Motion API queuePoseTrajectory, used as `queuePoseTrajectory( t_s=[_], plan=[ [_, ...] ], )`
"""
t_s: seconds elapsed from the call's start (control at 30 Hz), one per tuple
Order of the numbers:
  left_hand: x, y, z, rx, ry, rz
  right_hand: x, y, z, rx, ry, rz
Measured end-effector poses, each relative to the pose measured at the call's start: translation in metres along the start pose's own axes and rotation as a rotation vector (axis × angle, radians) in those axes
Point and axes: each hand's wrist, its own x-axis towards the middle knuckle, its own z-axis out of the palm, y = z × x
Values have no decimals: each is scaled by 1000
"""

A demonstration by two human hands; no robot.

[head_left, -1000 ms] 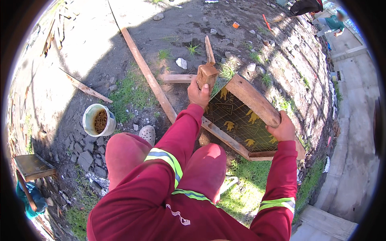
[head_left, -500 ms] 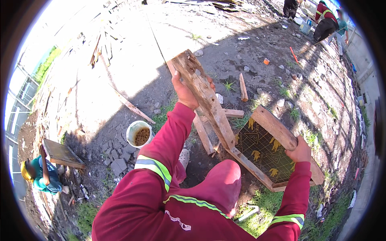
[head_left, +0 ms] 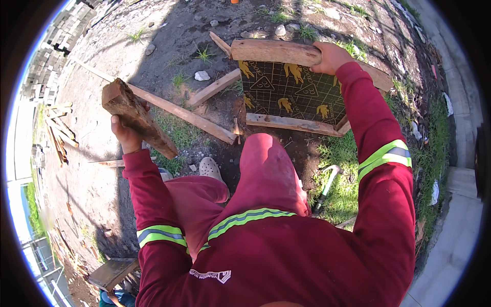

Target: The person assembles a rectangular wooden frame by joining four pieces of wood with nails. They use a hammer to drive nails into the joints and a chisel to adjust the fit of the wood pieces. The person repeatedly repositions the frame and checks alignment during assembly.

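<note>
Grey blocks (head_left: 61,30) lie stacked at the far left, above a loose pile of scrap wood (head_left: 60,134). Next comes the left hand (head_left: 124,134), closed around a thick, rough timber offcut (head_left: 138,115), which slants down to the right. Behind it a long timber strip (head_left: 179,112) lies across the soil, its near end beyond a beige clog (head_left: 210,170). Further right, a short timber (head_left: 215,88) angles toward a black-faced panel (head_left: 291,94) with yellow printed figures, edged with wood and in front of the knees. The right hand (head_left: 332,57) grips the panel's upper timber rail (head_left: 276,52). Nearer the body, a hammer (head_left: 329,185) with a pale green handle rests on grass (head_left: 345,192).
</note>
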Motion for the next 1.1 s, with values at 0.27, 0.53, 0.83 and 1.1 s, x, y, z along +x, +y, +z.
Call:
queuePoseTrajectory(
  t_s=[0.27,0.53,0.83,1.1],
  plan=[
    [-10,-1,28,552,-153,114,-9,-11,-4,-75,-14,47],
    [-10,-2,47,681,-200,159,-24,-20,-12,-106,-7,5],
    [-24,9,53,884,-179,115,-20,-34,-49,27,86,71],
    [-29,15,61,996,-149,53,31,26,14,462,79,385]
  ],
)
